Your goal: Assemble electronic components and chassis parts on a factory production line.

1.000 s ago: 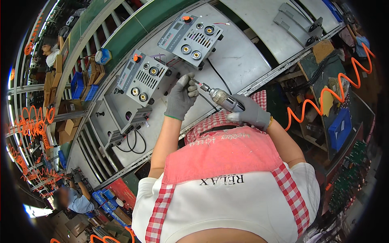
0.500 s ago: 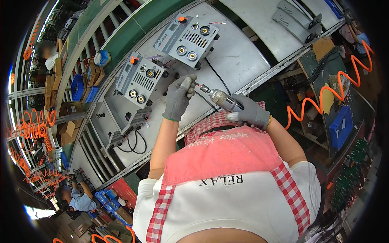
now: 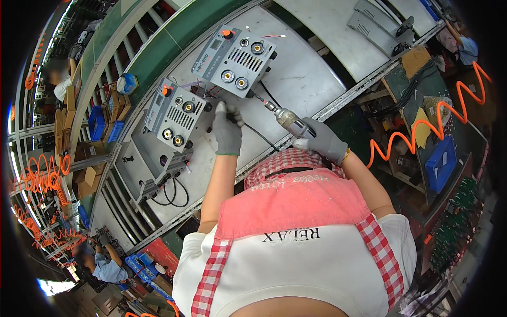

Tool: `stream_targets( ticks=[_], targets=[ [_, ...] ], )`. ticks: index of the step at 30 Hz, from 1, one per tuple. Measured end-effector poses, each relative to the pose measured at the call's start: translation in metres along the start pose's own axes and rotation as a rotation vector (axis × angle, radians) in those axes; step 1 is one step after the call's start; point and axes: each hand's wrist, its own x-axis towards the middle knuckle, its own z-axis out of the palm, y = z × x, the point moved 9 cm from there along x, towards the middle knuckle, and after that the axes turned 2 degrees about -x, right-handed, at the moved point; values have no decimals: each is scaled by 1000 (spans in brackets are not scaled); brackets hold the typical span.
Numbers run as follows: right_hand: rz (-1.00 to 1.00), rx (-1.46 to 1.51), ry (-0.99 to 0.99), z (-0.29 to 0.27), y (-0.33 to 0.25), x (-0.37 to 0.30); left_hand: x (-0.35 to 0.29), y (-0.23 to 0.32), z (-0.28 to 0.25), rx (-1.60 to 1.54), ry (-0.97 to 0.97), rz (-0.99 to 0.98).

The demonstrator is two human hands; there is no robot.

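Note:
My right hand [image 3: 326,142], in a grey glove, is wrapped around a silver power screwdriver [image 3: 289,121]. Its bit points up and left, at the lower corner of a grey welding machine [image 3: 235,61] with an orange knob; I cannot tell whether the tip touches. My left hand [image 3: 228,129], gloved too, is over the bench beside that machine and a second welding machine [image 3: 177,113]. Its thumb and bent fingers are apart, and nothing shows between them. Loose wires [image 3: 211,92] come out between the two machines.
An open grey metal housing [image 3: 150,158] with a black cable [image 3: 177,193] is at the left. Vented grey panels [image 3: 376,24] lie at the far right of the bench [image 3: 301,68]. An orange coiled hose [image 3: 393,150] and a blue bin [image 3: 441,164] are at right.
My left hand has come away from the screwdriver's tip, moving left and down. My right hand has brought the screwdriver up to the farther machine's lower corner. The view has shifted slightly.

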Motion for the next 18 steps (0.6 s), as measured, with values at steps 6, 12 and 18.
stream_targets(
  ticks=[6, 12, 18],
  targets=[
    [-65, -57, -60, -2, -2, 12, 15, 61, 42, 254, 147, 727],
    [-54, -194, -86, -10, -6, 19, 48, 35, 43, 264, 38, 622],
    [-42, -302, -131, -14, -10, 23, 59, 32, 31, 560, 89, 687]
  ],
)
